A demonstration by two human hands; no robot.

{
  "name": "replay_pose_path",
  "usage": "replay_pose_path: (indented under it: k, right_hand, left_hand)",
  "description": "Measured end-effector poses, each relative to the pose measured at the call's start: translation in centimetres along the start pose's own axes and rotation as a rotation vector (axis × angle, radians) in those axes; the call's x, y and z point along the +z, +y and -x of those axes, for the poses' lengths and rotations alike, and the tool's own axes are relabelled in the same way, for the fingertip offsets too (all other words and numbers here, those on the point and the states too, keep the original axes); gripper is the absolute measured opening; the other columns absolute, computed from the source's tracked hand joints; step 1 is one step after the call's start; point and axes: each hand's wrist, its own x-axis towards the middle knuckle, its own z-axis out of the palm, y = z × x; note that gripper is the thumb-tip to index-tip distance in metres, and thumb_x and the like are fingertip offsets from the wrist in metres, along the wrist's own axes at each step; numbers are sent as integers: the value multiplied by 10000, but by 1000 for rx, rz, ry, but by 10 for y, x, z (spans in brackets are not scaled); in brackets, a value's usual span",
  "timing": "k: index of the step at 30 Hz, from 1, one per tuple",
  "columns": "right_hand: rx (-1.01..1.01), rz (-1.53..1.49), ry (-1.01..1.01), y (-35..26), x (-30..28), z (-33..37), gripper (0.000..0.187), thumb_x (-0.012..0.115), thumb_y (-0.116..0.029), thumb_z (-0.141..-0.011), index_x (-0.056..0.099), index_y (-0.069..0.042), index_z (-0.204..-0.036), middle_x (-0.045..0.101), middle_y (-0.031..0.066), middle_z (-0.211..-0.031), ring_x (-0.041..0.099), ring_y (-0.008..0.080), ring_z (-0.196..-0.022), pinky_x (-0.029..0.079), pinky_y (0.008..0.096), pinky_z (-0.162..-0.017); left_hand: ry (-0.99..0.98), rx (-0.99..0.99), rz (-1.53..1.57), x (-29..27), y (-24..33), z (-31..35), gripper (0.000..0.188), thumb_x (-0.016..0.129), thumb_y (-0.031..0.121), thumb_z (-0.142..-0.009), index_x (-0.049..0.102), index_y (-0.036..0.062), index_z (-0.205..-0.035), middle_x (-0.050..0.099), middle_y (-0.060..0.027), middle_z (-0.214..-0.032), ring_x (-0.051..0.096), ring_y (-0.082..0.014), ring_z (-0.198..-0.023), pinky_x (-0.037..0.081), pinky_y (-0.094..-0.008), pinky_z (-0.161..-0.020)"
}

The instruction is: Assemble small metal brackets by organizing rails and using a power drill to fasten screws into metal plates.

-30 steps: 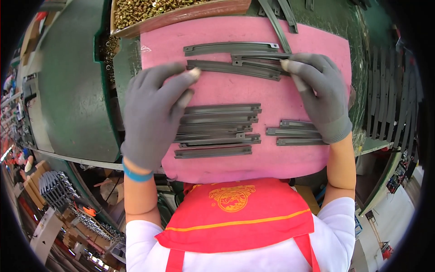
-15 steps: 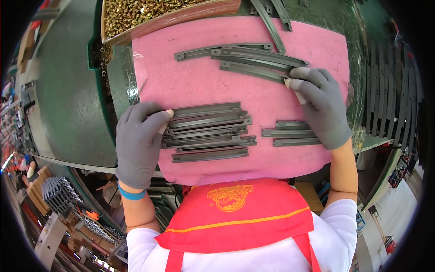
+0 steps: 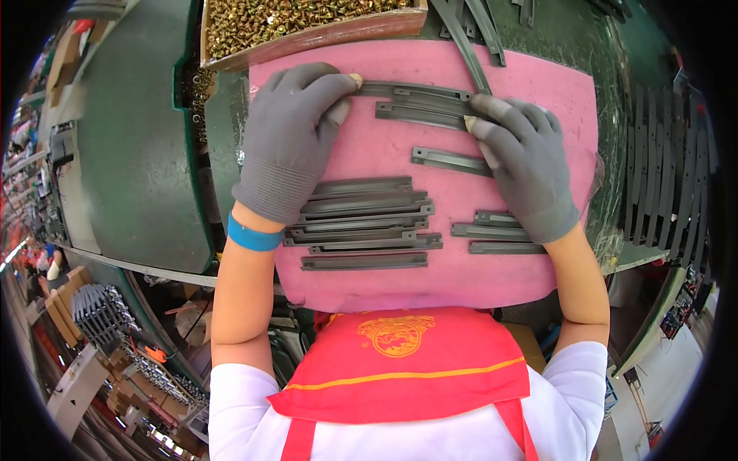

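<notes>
Bench [image 3: 142, 169]: dark green, filling the left side beyond the left arm
Wristband [image 3: 255, 237]: blue, around the left wrist
Left hand [image 3: 288, 146]: grey-gloved with pale fingertips, bent toward the topmost strip [image 3: 375, 88], thumb and finger at its left end; cannot tell whether they pinch it or only touch it
Box [image 3: 319, 47]: open, full of gold-coloured fasteners [image 3: 296, 17], above the left hand
Lower stack [image 3: 365, 217]: dark grey strips lying roughly parallel, below and to the right of the left hand
Mat [image 3: 369, 150]: pink, under the strips and both hands
Upper group [image 3: 427, 114]: the topmost strip and others close below it, between the two hands, right ends at the right fingertips
Single strip [image 3: 450, 160]: apart below the upper group, its right end hidden by the right hand
Short pile [image 3: 500, 233]: three strips, right ends just beside the right wrist
Right hand [image 3: 523, 157]: grey-gloved, thumb and forefinger closed around the right ends of the upper group
Row [image 3: 663, 169]: long dark strips side by side, well apart from the right hand
</notes>
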Motion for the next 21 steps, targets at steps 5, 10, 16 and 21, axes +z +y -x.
replay_pose_path:
  k: [5, 10, 16, 21]
  right_hand:
    - [-72, -55, -51, 14, -8, 17, 304, 640, -63, -804, 676, -124, -1099, 652, 8, -1223, 596, 243, -1071, 424, 422, -983]
    - [-127, -200, -167, 28, -29, 26, 254, 636, -38, -786, 684, -106, -1026, 674, 15, -1177, 600, 246, -1028, 429, 400, -950]
    - [-1, -255, -238, 43, -53, 57, 223, 643, 11, -752, 693, -93, -943, 704, 29, -1119, 608, 259, -980, 447, 391, -917]
    - [146, -277, -391, 50, -87, 67, 245, 622, 55, -737, 702, -66, -935, 725, 64, -1057, 630, 269, -967, 450, 381, -938]
  left_hand:
    - [-78, -146, 109, -2, -2, 5, 199, 683, 28, -869, 727, 68, -1059, 699, -104, -1025, 653, -285, -929, 520, -358, -808]
    - [-174, -73, 223, -2, 14, 12, 165, 682, 10, -846, 729, 68, -993, 695, -92, -991, 647, -298, -909, 521, -373, -789]
    - [-233, 21, 375, 21, 47, 10, 233, 679, -2, -800, 705, 82, -1015, 676, -87, -977, 629, -314, -934, 528, -390, -793]
    - [-309, 205, 368, 39, 86, 0, 311, 697, -3, -802, 683, 87, -1099, 671, -91, -993, 639, -312, -927, 531, -401, -787]
